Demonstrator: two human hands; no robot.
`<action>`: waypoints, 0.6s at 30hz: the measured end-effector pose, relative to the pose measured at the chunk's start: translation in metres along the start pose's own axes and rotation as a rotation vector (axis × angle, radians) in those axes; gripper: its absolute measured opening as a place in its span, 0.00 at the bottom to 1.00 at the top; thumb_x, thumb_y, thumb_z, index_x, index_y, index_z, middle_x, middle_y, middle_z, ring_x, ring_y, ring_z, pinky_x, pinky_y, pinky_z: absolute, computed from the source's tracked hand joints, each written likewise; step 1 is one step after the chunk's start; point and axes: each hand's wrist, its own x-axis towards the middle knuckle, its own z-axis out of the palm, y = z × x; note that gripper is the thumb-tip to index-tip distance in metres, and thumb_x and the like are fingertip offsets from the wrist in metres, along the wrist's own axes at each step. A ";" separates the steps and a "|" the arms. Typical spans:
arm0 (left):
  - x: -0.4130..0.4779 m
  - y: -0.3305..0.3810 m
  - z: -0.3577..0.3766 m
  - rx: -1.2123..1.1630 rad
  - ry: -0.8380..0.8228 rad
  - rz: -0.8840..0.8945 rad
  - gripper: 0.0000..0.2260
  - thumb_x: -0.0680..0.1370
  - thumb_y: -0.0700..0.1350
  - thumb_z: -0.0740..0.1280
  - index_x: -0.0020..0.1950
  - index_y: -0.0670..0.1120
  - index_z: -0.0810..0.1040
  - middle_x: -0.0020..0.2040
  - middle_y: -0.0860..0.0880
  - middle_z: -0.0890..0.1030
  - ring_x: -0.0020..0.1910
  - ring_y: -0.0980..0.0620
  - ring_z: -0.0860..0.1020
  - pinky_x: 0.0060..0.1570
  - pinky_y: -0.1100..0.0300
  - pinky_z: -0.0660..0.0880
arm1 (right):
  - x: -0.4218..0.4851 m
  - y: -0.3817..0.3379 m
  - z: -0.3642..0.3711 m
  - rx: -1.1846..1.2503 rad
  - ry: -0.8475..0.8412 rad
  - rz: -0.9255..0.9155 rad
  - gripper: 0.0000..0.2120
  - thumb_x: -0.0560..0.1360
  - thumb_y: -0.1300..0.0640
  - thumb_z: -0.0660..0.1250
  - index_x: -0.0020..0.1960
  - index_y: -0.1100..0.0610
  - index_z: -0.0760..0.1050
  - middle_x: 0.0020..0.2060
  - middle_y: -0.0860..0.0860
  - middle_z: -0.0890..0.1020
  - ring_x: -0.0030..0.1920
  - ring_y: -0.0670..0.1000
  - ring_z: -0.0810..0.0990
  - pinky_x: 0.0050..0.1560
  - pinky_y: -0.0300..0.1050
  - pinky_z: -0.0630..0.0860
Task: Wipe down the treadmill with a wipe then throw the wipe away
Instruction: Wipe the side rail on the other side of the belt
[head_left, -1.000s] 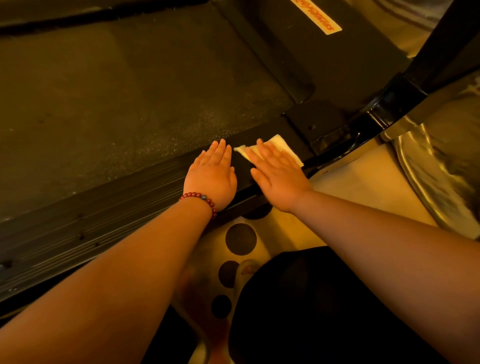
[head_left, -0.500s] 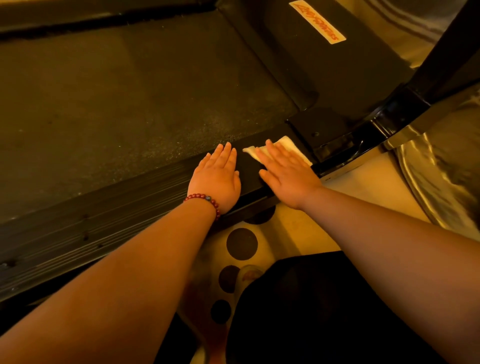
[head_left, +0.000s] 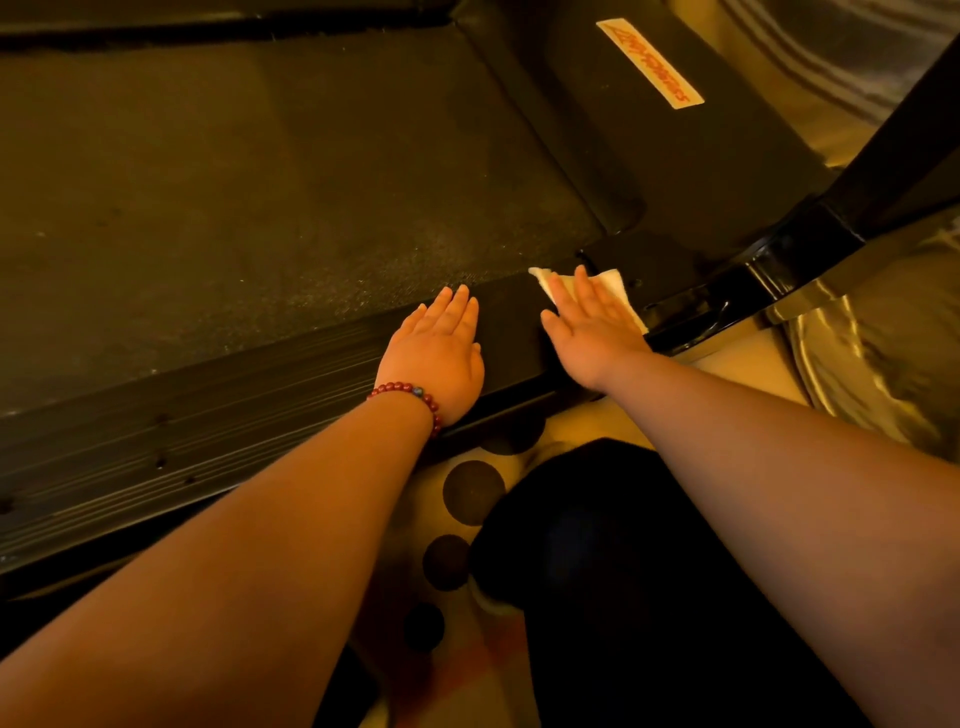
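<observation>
Dim amber light covers a treadmill (head_left: 511, 332) seen from above, its gritty running belt (head_left: 260, 208) filling the upper left of the view. A ribbed side rail (head_left: 182, 441) runs along the belt's near edge and turns into a smooth black section towards the front. Further ahead sits the black motor cover (head_left: 675, 171), which carries a pale label (head_left: 649, 62) with red lettering too blurred to read. A dark upright post (head_left: 909, 145) rises at the right edge.

The person's left hand (head_left: 436, 353) lies flat on the smooth part of the rail, fingers straight and close together, their tips reaching the edge of the belt. It holds nothing. A bracelet (head_left: 410, 395) of dark red beads circles that wrist.

Just beside it, with a strip of bare rail between the two, the right hand (head_left: 587, 332) presses a white wipe (head_left: 618, 291) down against the front end of the rail. Its fingers are spread and straight, not curled round the sheet, so the wipe is pinned beneath the palm and fingers rather than grasped. One corner of the wipe pokes out past the fingertips on the belt side, and a wider flap shows along the hand's outer edge, near the base of the post.

Below the rail, a pale floor mat (head_left: 472, 491) with dark round dots shows between the forearms, partly covered by dark clothing (head_left: 623, 571). Shiny folded fabric (head_left: 872, 364) lies at the right.
</observation>
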 end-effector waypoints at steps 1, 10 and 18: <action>0.000 0.000 -0.001 -0.001 -0.006 0.002 0.25 0.84 0.51 0.47 0.79 0.46 0.45 0.80 0.48 0.44 0.78 0.50 0.44 0.75 0.54 0.44 | 0.001 -0.002 0.000 -0.002 0.014 0.023 0.26 0.83 0.43 0.44 0.78 0.43 0.37 0.78 0.50 0.38 0.78 0.53 0.39 0.76 0.54 0.42; 0.001 0.002 0.000 0.006 -0.008 -0.008 0.25 0.84 0.50 0.47 0.79 0.45 0.45 0.80 0.48 0.44 0.78 0.51 0.43 0.77 0.53 0.45 | 0.001 -0.009 0.009 -0.096 -0.010 -0.194 0.27 0.82 0.41 0.41 0.78 0.43 0.35 0.78 0.49 0.36 0.77 0.51 0.36 0.75 0.51 0.39; 0.004 0.002 0.001 0.008 -0.004 -0.021 0.25 0.84 0.50 0.47 0.79 0.46 0.44 0.80 0.49 0.44 0.78 0.51 0.43 0.76 0.54 0.43 | 0.025 -0.022 -0.001 -0.042 -0.001 -0.084 0.26 0.83 0.42 0.40 0.78 0.43 0.37 0.78 0.49 0.37 0.77 0.51 0.36 0.76 0.53 0.41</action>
